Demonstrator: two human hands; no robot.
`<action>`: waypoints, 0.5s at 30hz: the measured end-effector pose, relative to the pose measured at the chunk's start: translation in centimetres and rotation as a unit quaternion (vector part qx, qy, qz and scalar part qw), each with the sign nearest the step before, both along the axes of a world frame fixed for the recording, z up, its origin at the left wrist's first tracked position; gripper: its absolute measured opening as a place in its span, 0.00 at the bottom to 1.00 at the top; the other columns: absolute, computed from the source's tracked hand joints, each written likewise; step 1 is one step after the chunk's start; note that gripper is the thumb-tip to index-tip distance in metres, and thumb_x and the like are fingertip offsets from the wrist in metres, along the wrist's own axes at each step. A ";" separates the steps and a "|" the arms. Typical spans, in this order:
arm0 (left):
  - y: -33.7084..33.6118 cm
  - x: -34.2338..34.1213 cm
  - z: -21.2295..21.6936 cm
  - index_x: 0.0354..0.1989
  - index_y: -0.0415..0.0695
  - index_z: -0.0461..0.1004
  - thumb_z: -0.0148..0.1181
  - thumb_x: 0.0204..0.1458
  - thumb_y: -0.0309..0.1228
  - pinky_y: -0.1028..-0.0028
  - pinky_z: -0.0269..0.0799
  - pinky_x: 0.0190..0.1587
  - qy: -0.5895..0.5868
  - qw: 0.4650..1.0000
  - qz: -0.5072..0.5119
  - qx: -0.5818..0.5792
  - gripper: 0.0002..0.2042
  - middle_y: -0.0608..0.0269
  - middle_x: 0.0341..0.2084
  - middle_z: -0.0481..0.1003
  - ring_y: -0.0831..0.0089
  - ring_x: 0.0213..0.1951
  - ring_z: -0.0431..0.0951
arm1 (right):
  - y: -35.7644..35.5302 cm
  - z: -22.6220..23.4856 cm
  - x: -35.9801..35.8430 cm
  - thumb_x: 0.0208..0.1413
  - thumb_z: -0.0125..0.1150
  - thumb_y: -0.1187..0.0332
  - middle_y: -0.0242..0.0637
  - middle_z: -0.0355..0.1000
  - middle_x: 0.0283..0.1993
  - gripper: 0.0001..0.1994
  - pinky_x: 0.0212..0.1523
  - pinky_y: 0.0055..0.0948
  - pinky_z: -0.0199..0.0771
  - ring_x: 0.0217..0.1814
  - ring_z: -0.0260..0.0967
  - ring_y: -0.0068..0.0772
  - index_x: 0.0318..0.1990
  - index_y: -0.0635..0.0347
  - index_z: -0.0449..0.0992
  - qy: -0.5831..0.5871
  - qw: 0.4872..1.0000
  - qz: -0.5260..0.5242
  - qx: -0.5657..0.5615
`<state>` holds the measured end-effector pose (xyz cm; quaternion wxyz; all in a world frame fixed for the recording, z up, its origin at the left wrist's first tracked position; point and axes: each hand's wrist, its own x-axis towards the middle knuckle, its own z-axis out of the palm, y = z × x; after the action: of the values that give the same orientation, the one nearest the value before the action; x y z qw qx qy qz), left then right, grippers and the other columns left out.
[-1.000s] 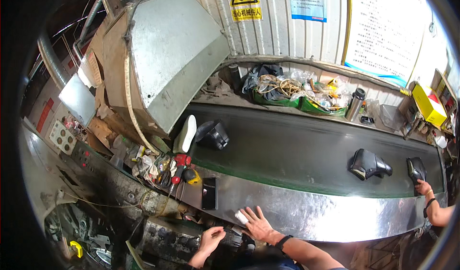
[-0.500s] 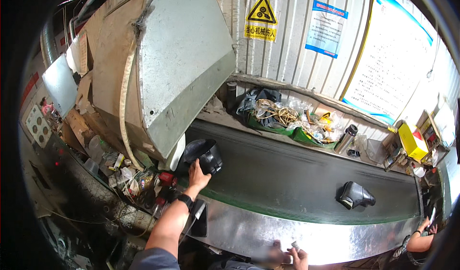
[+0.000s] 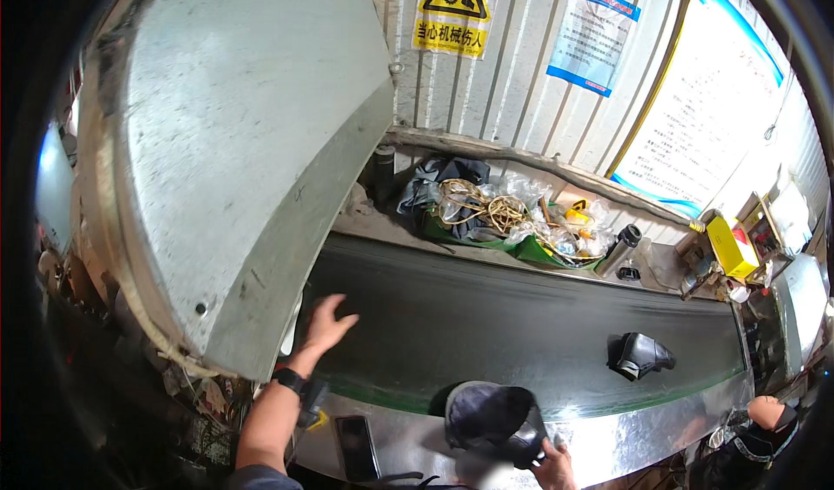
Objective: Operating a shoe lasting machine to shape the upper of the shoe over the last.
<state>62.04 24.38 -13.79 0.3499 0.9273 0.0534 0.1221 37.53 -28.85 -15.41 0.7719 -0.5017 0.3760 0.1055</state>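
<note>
My left hand point(image 3: 328, 327) reaches over the left part of the dark conveyor belt point(image 3: 417, 325), its fingers apart and nothing in them. A dark watch sits on that wrist. My right hand point(image 3: 552, 468) is closed on the side of a black boot point(image 3: 495, 425), above the metal ledge close to me. The boot's wide opening and dark grey lining face up; a blur hides its lower near part. Further right, another black boot point(image 3: 643, 355) lies on its side on the belt, apart from both hands.
A large metal hood point(image 3: 261, 160) stands at the left over the belt. A phone point(image 3: 356, 446) rests on the metal ledge point(image 3: 608, 442). Behind the belt are green bags of scrap point(image 3: 521, 221), a flask point(image 3: 618, 248) and a yellow box point(image 3: 731, 245). Another person's arm point(image 3: 766, 413) shows at right.
The boot has passed from my left hand, at the belt's left end, to my right hand near me. My left hand has let go. My view has shifted toward the hood.
</note>
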 end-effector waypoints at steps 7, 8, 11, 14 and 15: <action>14.3 -4.3 -4.8 0.71 0.40 0.52 0.76 0.37 0.39 0.59 0.62 0.66 0.543 0.756 0.270 -0.244 0.52 0.43 0.66 0.63 0.51 0.67 0.63 | -3.1 -4.1 -1.8 0.64 0.58 0.69 0.49 0.71 0.58 0.27 0.62 0.46 0.71 0.58 0.71 0.42 0.70 0.58 0.60 -0.085 0.953 -0.134 0.258; 13.9 -4.5 -4.3 0.72 0.40 0.50 0.76 0.36 0.39 0.59 0.61 0.67 0.562 0.727 0.275 -0.281 0.53 0.43 0.67 0.62 0.51 0.68 0.62 | -3.0 -4.1 -1.9 0.64 0.58 0.69 0.49 0.71 0.58 0.27 0.62 0.46 0.71 0.58 0.71 0.42 0.70 0.58 0.60 -0.092 0.950 -0.141 0.263; 11.0 -4.9 -1.3 0.75 0.49 0.46 0.76 0.31 0.37 0.57 0.57 0.69 0.442 0.841 0.243 -0.198 0.58 0.42 0.68 0.59 0.47 0.69 0.58 | -2.4 -3.1 -3.0 0.61 0.62 0.68 0.46 0.67 0.62 0.28 0.62 0.61 0.67 0.63 0.66 0.48 0.67 0.51 0.60 -0.085 0.962 -0.071 0.249; 7.0 -6.5 2.7 0.74 0.57 0.50 0.76 0.28 0.37 0.51 0.52 0.70 0.292 0.934 0.203 -0.044 0.57 0.38 0.68 0.56 0.43 0.70 0.53 | -2.1 -1.6 -4.0 0.58 0.66 0.68 0.43 0.63 0.67 0.29 0.62 0.76 0.62 0.68 0.62 0.54 0.65 0.45 0.61 -0.068 0.972 -0.004 0.224; 5.3 -7.1 3.8 0.73 0.59 0.53 0.75 0.28 0.38 0.48 0.49 0.70 0.241 0.953 0.183 0.023 0.55 0.36 0.68 0.55 0.41 0.71 0.51 | -1.9 -1.3 -3.9 0.58 0.66 0.70 0.43 0.64 0.65 0.28 0.60 0.79 0.63 0.67 0.62 0.55 0.64 0.45 0.61 -0.030 0.979 -0.034 0.200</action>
<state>54.96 29.72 -10.00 0.2771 0.9112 0.3018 -0.0424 33.61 -30.79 -16.68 0.8706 -0.3274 0.3406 0.1372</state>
